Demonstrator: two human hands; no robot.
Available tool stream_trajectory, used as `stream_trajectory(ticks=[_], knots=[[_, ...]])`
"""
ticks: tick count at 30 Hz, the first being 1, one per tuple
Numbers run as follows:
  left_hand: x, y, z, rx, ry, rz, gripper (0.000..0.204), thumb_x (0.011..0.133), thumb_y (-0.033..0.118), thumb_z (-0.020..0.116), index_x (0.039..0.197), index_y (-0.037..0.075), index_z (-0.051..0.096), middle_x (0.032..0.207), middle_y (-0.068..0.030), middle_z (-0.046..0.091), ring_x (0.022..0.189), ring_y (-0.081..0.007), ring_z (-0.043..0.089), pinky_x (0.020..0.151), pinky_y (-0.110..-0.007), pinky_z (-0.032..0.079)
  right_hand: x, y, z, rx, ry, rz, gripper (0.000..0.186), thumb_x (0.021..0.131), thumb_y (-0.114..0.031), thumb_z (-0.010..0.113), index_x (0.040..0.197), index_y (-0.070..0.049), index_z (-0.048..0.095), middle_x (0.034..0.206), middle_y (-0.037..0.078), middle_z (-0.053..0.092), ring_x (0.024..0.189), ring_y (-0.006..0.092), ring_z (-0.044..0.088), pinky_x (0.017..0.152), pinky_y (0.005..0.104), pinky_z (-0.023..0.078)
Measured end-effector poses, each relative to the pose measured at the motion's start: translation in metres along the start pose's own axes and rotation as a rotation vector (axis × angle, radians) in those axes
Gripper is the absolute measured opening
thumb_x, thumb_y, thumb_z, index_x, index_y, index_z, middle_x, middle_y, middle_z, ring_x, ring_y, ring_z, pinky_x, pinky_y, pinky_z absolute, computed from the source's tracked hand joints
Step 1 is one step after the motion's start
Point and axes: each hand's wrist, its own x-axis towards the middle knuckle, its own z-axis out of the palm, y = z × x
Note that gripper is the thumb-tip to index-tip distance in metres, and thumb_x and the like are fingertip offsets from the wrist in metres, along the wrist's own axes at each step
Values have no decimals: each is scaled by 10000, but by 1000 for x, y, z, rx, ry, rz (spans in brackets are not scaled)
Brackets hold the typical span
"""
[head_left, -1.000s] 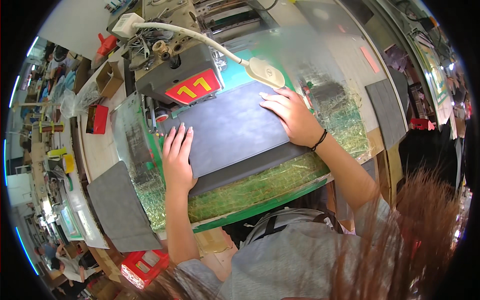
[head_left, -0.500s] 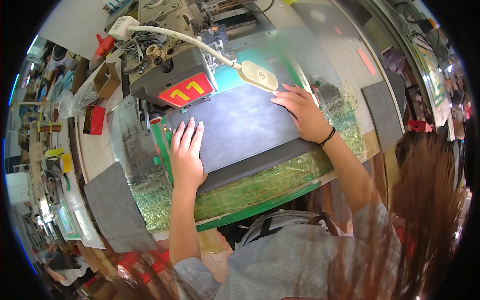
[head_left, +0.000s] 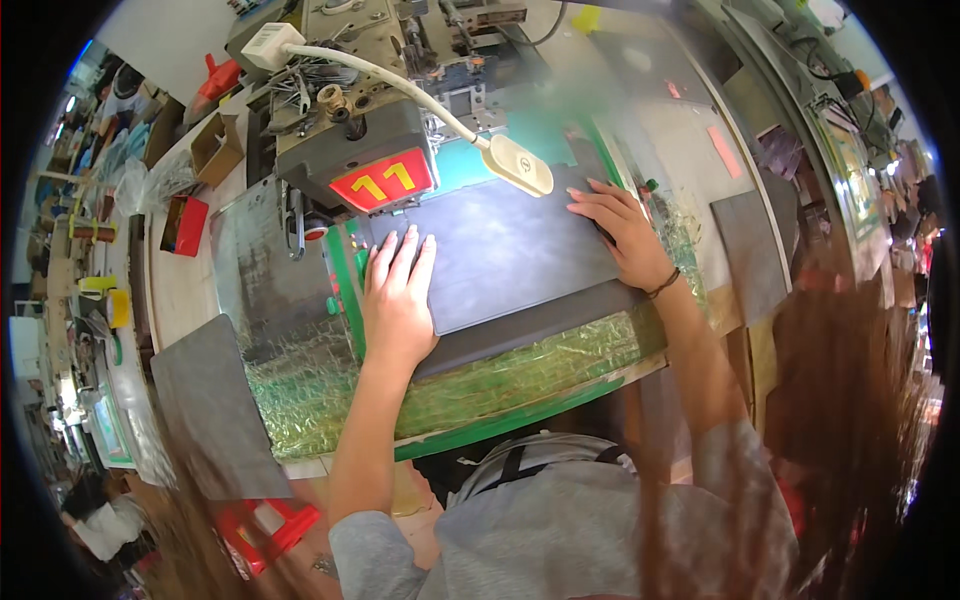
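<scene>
A flat dark grey leather-like panel [head_left: 520,250] lies under the head of a sewing machine [head_left: 355,145]. My left hand [head_left: 400,305] rests on the panel's left edge, fingers stretched forward and slightly apart. At the right edge lies my right hand [head_left: 628,235], its fingers extended toward the panel and a thin dark band round the wrist. Both hands are open and neither grips anything. Beneath the panel's near edge shows a darker strip [head_left: 540,322]. The lit panel sits just below a white gooseneck lamp [head_left: 518,165]. The machine head hides the needle area.
Green-edged, film-covered worktop [head_left: 330,410] surrounds the panel. One dark sheet [head_left: 215,410] hangs over the left side, another [head_left: 750,250] lies at the right. A red box [head_left: 185,226] and an open cardboard box [head_left: 215,150] stand at the far left.
The whole view has shifted a little. Both hands and the panel appear slightly farther right, also against the machine head. Both hands remain at the panel's edges.
</scene>
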Motion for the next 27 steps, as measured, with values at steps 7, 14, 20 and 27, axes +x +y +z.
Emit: stream_trajectory(ticks=[7, 14, 20, 27], knots=[[9, 14, 8, -60, 43, 8, 620, 855, -25, 569, 1467, 10, 654, 1574, -211, 586, 1476, -448, 496, 1281, -575, 327, -9, 12, -9, -18, -12, 7, 599, 843, 137, 614, 1389, -103, 678, 1543, 45, 637, 1475, 382, 510, 1245, 497, 408], [1, 9, 7, -53, 42, -4, 636, 875, -36, 549, 1503, 22, 633, 1584, -217, 575, 1487, -449, 482, 1275, -576, 328, -11, 7, -2, -14, -1, -4, 666, 793, 169, 597, 1398, -100, 670, 1553, 48, 630, 1484, 389, 504, 1245, 498, 408], [-6, -9, 9, -34, 95, 19, 603, 871, -6, 570, 1466, 31, 664, 1553, -206, 606, 1454, -435, 524, 1261, -575, 356, -3, 1, 10, -5, 7, -26, 629, 822, 138, 598, 1399, -100, 667, 1544, 66, 638, 1489, 403, 502, 1248, 515, 398], [-22, -27, 26, 7, 238, 28, 564, 853, 45, 626, 1412, 49, 699, 1480, -203, 657, 1382, -429, 587, 1218, -539, 435, 0, 5, 35, 23, 109, -148, 670, 779, 109, 522, 1394, -105, 679, 1504, 100, 670, 1475, 381, 541, 1256, 510, 397]])
